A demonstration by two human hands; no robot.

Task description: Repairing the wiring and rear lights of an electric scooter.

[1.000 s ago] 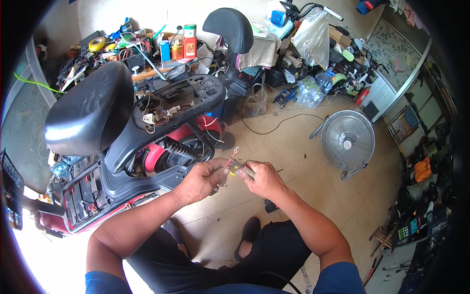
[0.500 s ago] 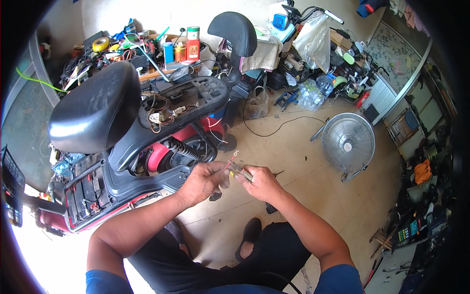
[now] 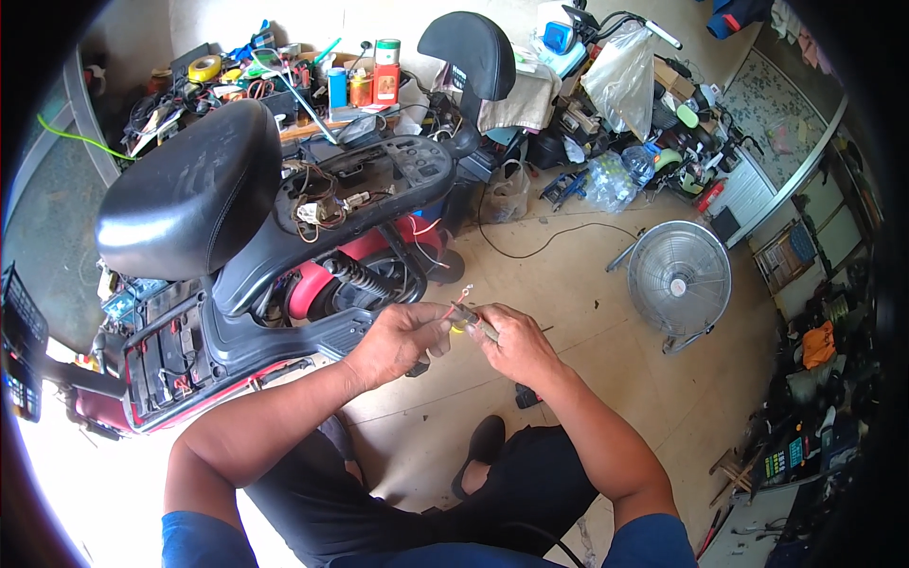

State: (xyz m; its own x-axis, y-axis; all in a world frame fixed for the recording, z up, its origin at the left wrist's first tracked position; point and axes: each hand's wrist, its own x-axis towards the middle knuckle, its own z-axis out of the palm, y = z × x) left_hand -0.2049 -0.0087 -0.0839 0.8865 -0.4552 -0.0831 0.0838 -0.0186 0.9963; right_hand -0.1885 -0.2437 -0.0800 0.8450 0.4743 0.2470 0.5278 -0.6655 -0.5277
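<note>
In front of me my left hand is closed, thumb against fingers, on a thin red wire. A small ring terminal sits at the wire's far end. My right hand is wrapped round a pair of pliers, whose jaws lie against the wire just below the terminal. Between the two hands shows a bit of yellow, too small to name. Fingers hide most of the pliers' handles. To the left stands a partly stripped electric scooter with loose wires and connectors exposed.
The scooter's black seat and open battery bay lie at left. A cluttered workbench stands behind it. A silver floor fan is at right, its dark cable crossing the floor. Shelves of parts line the right side.
The pliers' jaws have come up across the red wire near the terminal. Both hands sit slightly further right in the picture, and the whole view has shifted a little.
</note>
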